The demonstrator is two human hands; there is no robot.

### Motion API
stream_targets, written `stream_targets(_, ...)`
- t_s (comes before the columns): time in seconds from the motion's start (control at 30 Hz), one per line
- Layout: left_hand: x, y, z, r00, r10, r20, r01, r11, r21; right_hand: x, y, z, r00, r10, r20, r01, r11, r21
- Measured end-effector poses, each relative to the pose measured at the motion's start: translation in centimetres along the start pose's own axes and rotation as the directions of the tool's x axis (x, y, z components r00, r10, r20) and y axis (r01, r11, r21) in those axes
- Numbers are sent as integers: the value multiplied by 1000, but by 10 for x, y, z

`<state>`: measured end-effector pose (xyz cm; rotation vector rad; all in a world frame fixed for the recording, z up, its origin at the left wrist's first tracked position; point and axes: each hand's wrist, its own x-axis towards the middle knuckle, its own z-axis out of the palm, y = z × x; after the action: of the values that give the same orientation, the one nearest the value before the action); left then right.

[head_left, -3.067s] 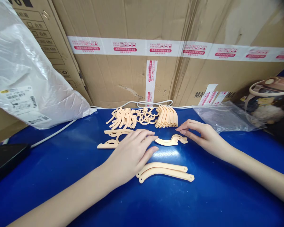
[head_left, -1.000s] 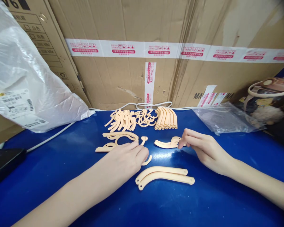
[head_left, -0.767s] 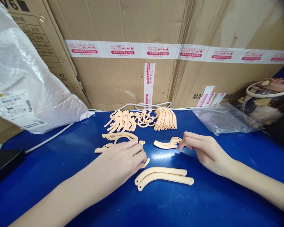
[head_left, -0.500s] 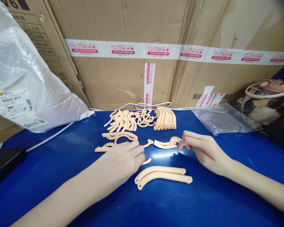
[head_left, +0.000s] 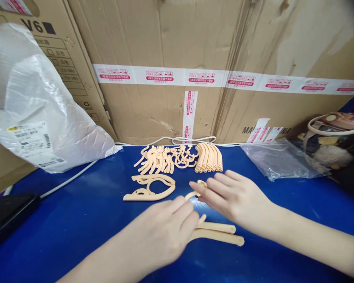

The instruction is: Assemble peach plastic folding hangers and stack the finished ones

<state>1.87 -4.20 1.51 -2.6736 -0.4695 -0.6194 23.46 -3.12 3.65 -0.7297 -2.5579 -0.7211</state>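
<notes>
the hands point(head_left: 168, 228) have drawn closer together.

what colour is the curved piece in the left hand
The curved piece is pale peach; it shows in the head view.

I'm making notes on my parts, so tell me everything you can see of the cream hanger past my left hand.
The cream hanger looks like plastic: two curved arms meeting at its right end, with a rounded loop between them. It lies flat on the blue table, just beyond the left hand; whether they touch is unclear.
</notes>
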Motion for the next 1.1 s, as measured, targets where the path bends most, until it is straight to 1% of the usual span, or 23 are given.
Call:
stream_targets(0.07,1,6,-9,999,16,28,-15,1000,-25,2,-5,1,999,-40,18,41,999,-35)
stream_targets(0.1,2,8,-14,999,14,38,-13,999,-32,1,-7,1,999,-28,36,28,999,-15)
stream_targets(0.13,3,9,-18,999,0,41,2,999,-49,-2,-7,2,999,10,52,-12,1000,29)
stream_targets(0.17,5,8,-22,1000,-16,25,17,997,-71,-5,-6,3,994,77,79,-85,991,103)
stream_targets(0.2,5,7,-25,999,-46,1,45,994,-104,-9,-4,4,978,174,116,-195,958,210)
stream_targets(0.23,6,5,-28,996,-89,-11,87,986,-145,-13,-2,5,941,295,165,-335,878,342)
stream_targets(0.27,7,3,-30,990,-138,-1,136,974,-183,-17,0,6,878,420,229,-477,734,483)
stream_targets(0.3,7,1,-31,984,-176,37,180,959,-218,-20,2,7,795,523,308,-586,530,613)
stream_targets(0.33,7,0,-31,974,-198,109,219,945,-243,-23,3,9,706,587,396,-642,293,708)
stream_targets(0.37,8,-2,-30,961,-195,196,243,934,-261,-26,2,11,629,611,480,-644,65,762)
stream_targets(0.4,8,-2,-28,940,-176,291,258,926,-274,-27,1,13,582,598,551,-615,-120,779)
stream_targets(0.43,8,-2,-25,917,-146,371,263,921,-288,-28,0,16,567,559,605,-584,-245,774)
stream_targets(0.47,8,-2,-21,891,-124,436,275,912,-304,-28,-2,19,571,516,639,-569,-311,761)
stream_targets(0.5,8,-2,-17,868,-114,483,294,902,-316,-28,-4,22,584,477,656,-572,-331,750)
stream_targets(0.53,8,-1,-13,852,-117,510,314,894,-321,-28,-6,24,599,452,661,-584,-317,747)
stream_targets(0.6,7,1,-5,851,-124,510,322,891,-320,-28,-8,28,623,434,651,-610,-253,751)
stream_targets(0.7,4,5,5,884,-125,451,279,915,-292,-28,-6,30,638,442,630,-625,-180,760)
stream_targets(0.8,1,11,13,916,-126,380,227,946,-234,-29,-4,30,641,481,598,-620,-135,773)
stream_targets(0.9,0,16,16,946,-127,298,179,972,-153,-32,-8,30,636,522,568,-598,-131,790)
stream_targets(0.97,1,18,14,953,-124,275,173,972,-159,-34,-12,28,639,534,554,-580,-139,803)
stream_targets(1.03,3,17,9,942,-149,299,236,930,-280,-36,-15,25,636,552,539,-555,-158,817)
stream_targets(1.07,3,15,6,927,-187,324,310,870,-383,-37,-16,23,632,569,526,-535,-171,827)
stream_targets(1.1,4,12,3,903,-246,351,402,770,-495,-38,-16,21,625,589,513,-513,-186,838)
